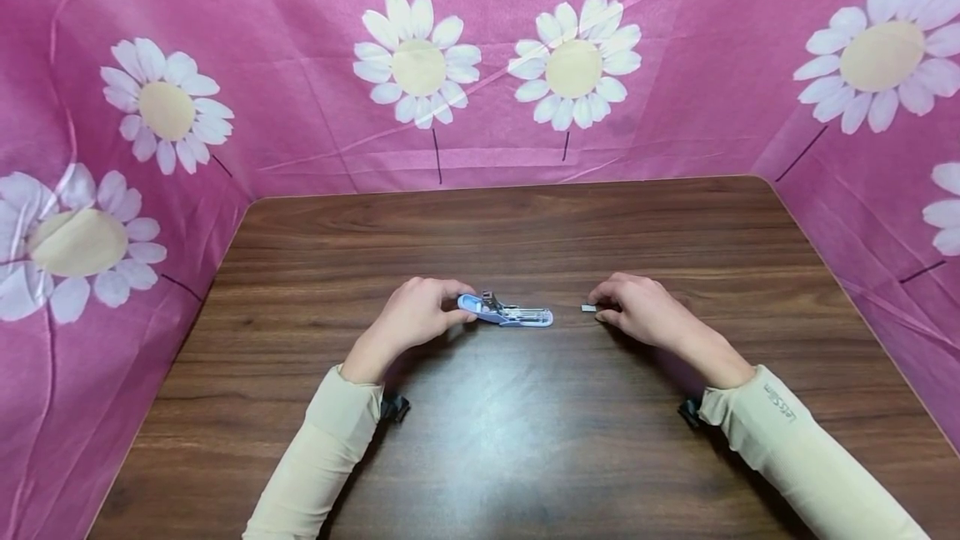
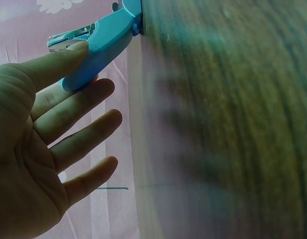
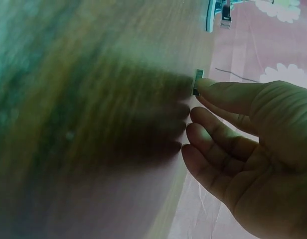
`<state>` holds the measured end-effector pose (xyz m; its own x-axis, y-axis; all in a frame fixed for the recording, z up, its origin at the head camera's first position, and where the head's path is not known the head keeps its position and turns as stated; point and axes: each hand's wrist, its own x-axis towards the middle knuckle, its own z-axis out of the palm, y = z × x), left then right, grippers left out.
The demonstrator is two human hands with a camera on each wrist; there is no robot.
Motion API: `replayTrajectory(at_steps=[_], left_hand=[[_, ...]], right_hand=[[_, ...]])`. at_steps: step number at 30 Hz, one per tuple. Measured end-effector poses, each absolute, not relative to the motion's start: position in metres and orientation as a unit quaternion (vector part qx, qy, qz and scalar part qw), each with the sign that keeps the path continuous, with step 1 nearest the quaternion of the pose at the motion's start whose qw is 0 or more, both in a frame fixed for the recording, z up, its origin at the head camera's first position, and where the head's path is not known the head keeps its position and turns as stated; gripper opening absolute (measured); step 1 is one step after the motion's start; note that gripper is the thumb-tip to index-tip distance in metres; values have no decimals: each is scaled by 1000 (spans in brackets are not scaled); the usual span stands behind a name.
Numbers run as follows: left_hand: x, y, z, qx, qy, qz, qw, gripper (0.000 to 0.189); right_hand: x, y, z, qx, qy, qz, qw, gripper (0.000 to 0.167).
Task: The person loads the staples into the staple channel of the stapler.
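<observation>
A light-blue stapler (image 1: 517, 317) lies opened out near the middle of the table, its metal magazine showing. My left hand (image 1: 420, 311) pinches its left end between thumb and fingers. In the left wrist view the stapler (image 2: 106, 42) sits between the thumb and index finger, the other fingers spread apart. To the right of the stapler, my right hand (image 1: 645, 307) pinches a small silvery strip of staples (image 1: 588, 308) at the table surface. In the right wrist view thumb and index finger meet on the strip (image 3: 199, 77); a gap separates it from the stapler.
The brown wood-grain table (image 1: 495, 232) has its back edge against a pink cloth (image 1: 300, 65) printed with white daisies. The cloth also rises along the left and right sides. A bright glare lies on the table's front middle.
</observation>
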<state>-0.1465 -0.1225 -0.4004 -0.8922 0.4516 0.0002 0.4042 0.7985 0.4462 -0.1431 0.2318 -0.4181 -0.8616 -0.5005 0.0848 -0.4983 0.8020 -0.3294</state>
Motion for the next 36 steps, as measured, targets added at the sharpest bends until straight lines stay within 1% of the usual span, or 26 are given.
replayTrajectory(at_steps=[10,28,36], left_hand=[[-146,-123,-401,225,947,225,46,30],[-147,-122,-402,215,951,217,49,31],[-146,-121,-401,216,951,217,49,30]], right_hand=[[-147,229,-420,-272,947,-169,1,10],[-150,226,-420,-286,945,-160,-3,10],[-150,227,-418,-270,947,-173,-10,10]])
